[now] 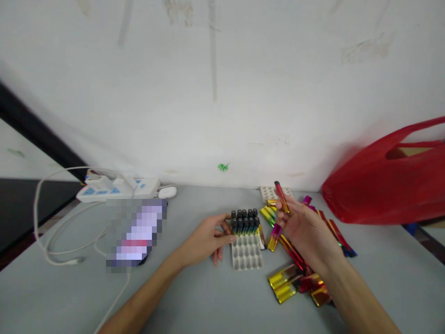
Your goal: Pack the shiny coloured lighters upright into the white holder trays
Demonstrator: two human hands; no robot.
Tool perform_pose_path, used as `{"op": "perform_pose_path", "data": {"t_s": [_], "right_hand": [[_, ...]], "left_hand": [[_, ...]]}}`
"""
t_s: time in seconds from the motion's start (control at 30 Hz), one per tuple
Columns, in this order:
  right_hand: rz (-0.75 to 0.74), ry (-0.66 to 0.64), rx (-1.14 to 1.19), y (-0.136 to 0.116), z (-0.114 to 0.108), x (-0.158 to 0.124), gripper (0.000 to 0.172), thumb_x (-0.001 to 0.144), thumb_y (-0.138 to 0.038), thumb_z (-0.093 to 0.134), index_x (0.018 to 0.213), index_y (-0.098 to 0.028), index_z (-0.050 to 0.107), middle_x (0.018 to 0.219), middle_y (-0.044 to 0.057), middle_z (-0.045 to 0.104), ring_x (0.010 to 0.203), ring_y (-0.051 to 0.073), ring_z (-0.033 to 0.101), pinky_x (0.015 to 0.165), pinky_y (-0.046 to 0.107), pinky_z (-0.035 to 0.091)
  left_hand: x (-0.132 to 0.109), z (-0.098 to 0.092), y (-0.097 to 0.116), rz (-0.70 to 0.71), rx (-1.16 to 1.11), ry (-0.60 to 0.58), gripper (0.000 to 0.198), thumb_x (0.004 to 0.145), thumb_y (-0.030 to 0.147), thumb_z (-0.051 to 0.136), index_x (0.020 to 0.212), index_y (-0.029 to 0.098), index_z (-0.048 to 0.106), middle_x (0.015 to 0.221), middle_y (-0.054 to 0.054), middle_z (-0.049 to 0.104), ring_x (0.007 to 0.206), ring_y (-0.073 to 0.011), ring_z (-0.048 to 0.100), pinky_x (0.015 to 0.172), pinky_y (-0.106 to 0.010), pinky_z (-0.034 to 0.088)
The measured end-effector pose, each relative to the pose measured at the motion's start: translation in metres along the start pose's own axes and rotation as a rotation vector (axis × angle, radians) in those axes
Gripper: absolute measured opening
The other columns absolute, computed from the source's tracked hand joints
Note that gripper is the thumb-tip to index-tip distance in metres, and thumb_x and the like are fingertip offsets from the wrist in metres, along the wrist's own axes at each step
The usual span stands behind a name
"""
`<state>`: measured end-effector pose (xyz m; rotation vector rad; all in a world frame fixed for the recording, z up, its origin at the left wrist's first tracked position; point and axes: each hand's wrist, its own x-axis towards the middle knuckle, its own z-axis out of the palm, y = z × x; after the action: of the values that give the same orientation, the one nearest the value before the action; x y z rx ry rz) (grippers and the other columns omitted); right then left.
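Observation:
A white moulded tray (246, 253) lies on the grey table, its far rows filled with several upright dark-capped sticks (245, 220). My left hand (207, 240) rests against the tray's left edge, fingers curled on its rim. My right hand (306, 227) is raised just right of the tray and pinches a slim red-and-gold stick (281, 197) that points up and away. A second magenta-and-gold stick (274, 235) shows under that hand's fingers. Many more shiny gold, red and magenta sticks (295, 278) lie scattered under and around my right wrist.
A second white tray (269, 191) lies by the wall behind the sticks. A red plastic bag (389, 181) bulges at the right. At the left are a white power strip (118, 187) with cables (52, 232), a white mouse (167, 191) and a blurred-out object (135, 234).

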<state>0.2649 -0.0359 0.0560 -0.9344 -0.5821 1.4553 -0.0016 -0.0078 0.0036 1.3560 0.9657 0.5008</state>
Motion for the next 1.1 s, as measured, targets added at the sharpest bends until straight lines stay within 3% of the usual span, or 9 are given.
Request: {"op": "perform_pose_path", "data": {"t_s": [0.17, 0.27, 0.37, 0.63, 1.1], "right_hand": [[0.146, -0.110, 0.010, 0.009, 0.001, -0.005, 0.020, 0.079, -0.030, 0.083, 0.094, -0.021, 0.072, 0.076, -0.003, 0.052, 0.058, 0.012, 0.039, 0.055, 0.025, 0.038], [0.226, -0.193, -0.005, 0.019, 0.001, -0.006, 0.030, 0.087, -0.046, 0.082, 0.096, -0.019, 0.074, 0.070, -0.008, 0.036, 0.055, 0.010, 0.024, 0.051, 0.024, 0.029], [0.271, -0.226, -0.028, 0.027, 0.002, -0.008, 0.041, 0.092, -0.060, 0.079, 0.095, -0.020, 0.072, 0.068, -0.009, 0.029, 0.055, 0.011, 0.016, 0.050, 0.025, 0.023], [0.302, -0.304, 0.001, 0.033, 0.009, -0.011, 0.062, 0.093, -0.071, 0.074, 0.066, -0.024, 0.044, 0.061, -0.010, 0.024, 0.053, 0.010, 0.013, 0.048, 0.025, 0.019], [0.395, -0.184, -0.113, 0.042, 0.007, -0.010, 0.065, 0.084, -0.073, 0.068, 0.061, -0.027, 0.028, 0.056, -0.014, 0.015, 0.048, 0.007, 0.004, 0.042, 0.023, 0.004]], "left_hand": [[0.001, 0.004, -0.003, 0.005, -0.033, 0.026, 0.061, 0.090, 0.040, 0.084, 0.140, 0.018, 0.058, 0.100, -0.001, 0.066, 0.048, -0.0102, 0.064, 0.038, -0.021, 0.056], [0.001, 0.004, -0.002, -0.007, -0.034, 0.026, 0.060, 0.089, 0.040, 0.084, 0.139, 0.017, 0.059, 0.098, -0.001, 0.066, 0.047, -0.0108, 0.064, 0.037, -0.023, 0.056], [0.002, 0.004, -0.002, -0.015, -0.041, 0.023, 0.061, 0.088, 0.042, 0.086, 0.137, 0.016, 0.060, 0.097, -0.001, 0.066, 0.046, -0.0111, 0.063, 0.037, -0.024, 0.056], [0.001, 0.000, -0.003, -0.017, -0.061, 0.006, 0.070, 0.085, 0.047, 0.089, 0.142, 0.018, 0.061, 0.102, -0.003, 0.066, 0.048, -0.0120, 0.066, 0.039, -0.027, 0.059], [0.001, -0.002, -0.001, -0.019, -0.049, 0.001, 0.068, 0.086, 0.045, 0.089, 0.143, 0.019, 0.061, 0.103, -0.003, 0.066, 0.050, -0.0115, 0.066, 0.041, -0.024, 0.059]]}}
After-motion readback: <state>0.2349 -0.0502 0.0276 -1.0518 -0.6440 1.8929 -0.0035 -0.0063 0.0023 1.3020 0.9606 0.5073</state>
